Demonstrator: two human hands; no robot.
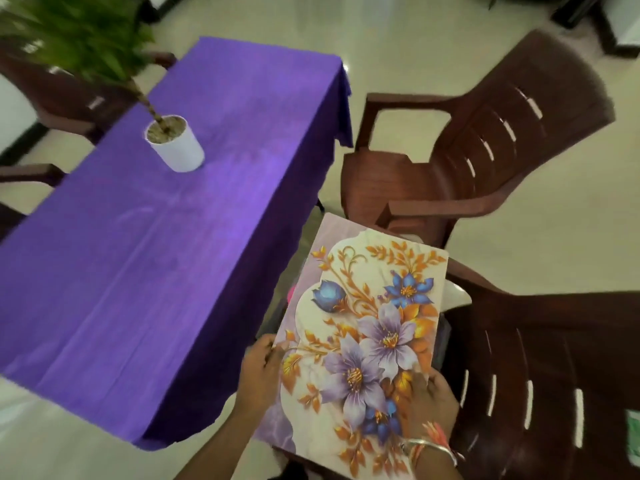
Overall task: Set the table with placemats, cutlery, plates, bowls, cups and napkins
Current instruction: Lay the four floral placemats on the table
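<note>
A floral placemat [367, 306] with purple, blue and orange flowers is held flat in the air to the right of the table [156, 254], which wears a purple cloth. My left hand [259, 372] grips the placemat's left edge. My right hand [431, 400] grips its right edge, thumb on top. More mats seem to lie stacked under the top one; how many I cannot tell. No cutlery, plates, bowls, cups or napkins show.
A white pot [176, 143] with a green plant stands on the table's far part. One brown plastic chair [467, 150] stands at the table's right side, another chair [540, 375] at near right. More chair parts [59, 98] show at the left.
</note>
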